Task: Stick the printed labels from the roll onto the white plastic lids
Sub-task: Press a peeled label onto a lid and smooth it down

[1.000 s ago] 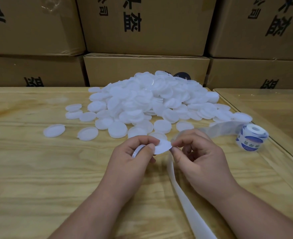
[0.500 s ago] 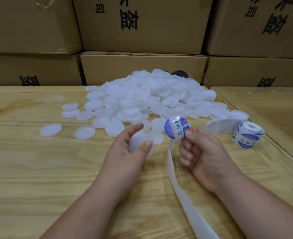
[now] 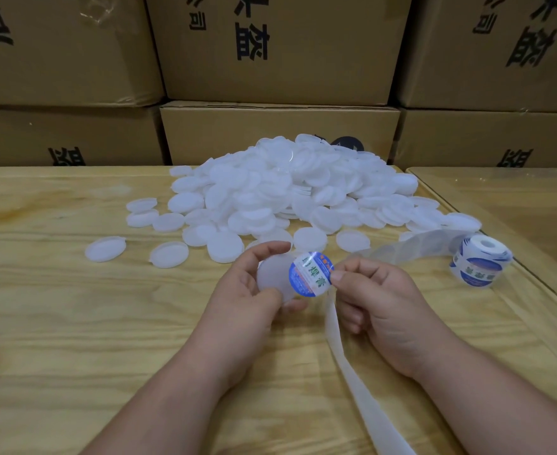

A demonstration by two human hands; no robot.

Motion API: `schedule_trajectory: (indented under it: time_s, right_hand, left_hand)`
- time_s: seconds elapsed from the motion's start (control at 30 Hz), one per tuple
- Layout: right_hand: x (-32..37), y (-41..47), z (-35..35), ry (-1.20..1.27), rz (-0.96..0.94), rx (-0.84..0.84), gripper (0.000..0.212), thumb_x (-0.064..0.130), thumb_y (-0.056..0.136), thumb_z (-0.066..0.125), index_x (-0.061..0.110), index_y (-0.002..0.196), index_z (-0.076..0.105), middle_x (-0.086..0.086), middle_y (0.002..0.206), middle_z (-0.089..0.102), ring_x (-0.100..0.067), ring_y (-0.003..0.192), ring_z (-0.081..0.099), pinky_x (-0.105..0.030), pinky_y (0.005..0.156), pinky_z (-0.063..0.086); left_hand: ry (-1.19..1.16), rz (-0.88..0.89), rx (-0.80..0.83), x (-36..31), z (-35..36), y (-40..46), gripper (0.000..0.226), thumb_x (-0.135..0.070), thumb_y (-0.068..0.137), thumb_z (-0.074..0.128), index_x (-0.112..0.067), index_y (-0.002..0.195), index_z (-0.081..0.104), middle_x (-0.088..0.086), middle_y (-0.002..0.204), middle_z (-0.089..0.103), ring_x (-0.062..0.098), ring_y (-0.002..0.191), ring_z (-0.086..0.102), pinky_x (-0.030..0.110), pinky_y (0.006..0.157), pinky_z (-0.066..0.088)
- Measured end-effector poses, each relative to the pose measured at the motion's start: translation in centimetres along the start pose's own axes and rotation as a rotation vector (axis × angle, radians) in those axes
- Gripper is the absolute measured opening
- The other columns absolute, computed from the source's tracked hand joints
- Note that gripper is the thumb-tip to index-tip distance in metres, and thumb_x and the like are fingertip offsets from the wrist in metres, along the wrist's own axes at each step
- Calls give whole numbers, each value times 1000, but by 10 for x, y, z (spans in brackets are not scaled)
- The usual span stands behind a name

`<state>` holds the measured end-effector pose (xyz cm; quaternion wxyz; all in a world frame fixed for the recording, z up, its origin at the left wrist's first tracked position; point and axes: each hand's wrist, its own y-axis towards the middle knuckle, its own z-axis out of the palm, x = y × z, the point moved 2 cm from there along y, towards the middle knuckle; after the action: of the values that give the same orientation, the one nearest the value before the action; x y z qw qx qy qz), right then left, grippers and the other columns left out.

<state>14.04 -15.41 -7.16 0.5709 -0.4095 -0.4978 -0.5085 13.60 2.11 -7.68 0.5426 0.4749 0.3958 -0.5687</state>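
Backing strip: a pale, bare liner runs from the near edge of the table up between the two wrists, then bends right toward the roll.
Left hand: the left hand grips a white lid by its rim between thumb and fingers, flat face turned up toward the camera.
Right hand: the right hand pinches the right edge of a round blue and white label between thumb and forefinger.
Label and lid: the label overlaps the lid's right side; whether it is stuck down yet cannot be told.
Hands: close together, each clamped on its own piece.
Table: light wooden top.
Roll: the label roll lies on its side to the right, near the table edge.
Lid heap: a big pile of white lids sits beyond the hands, with loose ones scattered to its left.
Background: stacked cardboard boxes with black print.
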Motion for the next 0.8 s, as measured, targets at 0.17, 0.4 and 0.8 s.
schedule_trajectory:
  time_s: [0.17,0.4,0.8]
  right_hand:
    - [-1,-1,3,-90,37,-12,12,21,83,77,20,71,74,2,52,38,-12,44,27,-24,43,24]
    - [-4,0,5,-145,28,-15,17,14,93,70,14,77,75,3,49,41,-9,42,27,-21,42,23]
    - [-6,0,5,-213,6,-43,18,14,92,72,13,74,75,11,45,50,-3,39,38,-15,42,34]
  left_hand:
    - [-81,-28,36,0,-1,0,56,13,75,42,-18,110,73,10,107,77,25,94,75,35,74,62]
    - [-148,-68,33,-2,1,2,44,3,76,50,-16,107,75,16,113,75,34,102,74,36,74,62]
    - [-128,-70,46,-2,1,2,51,9,97,39,-23,103,78,13,113,76,29,104,74,31,72,61]
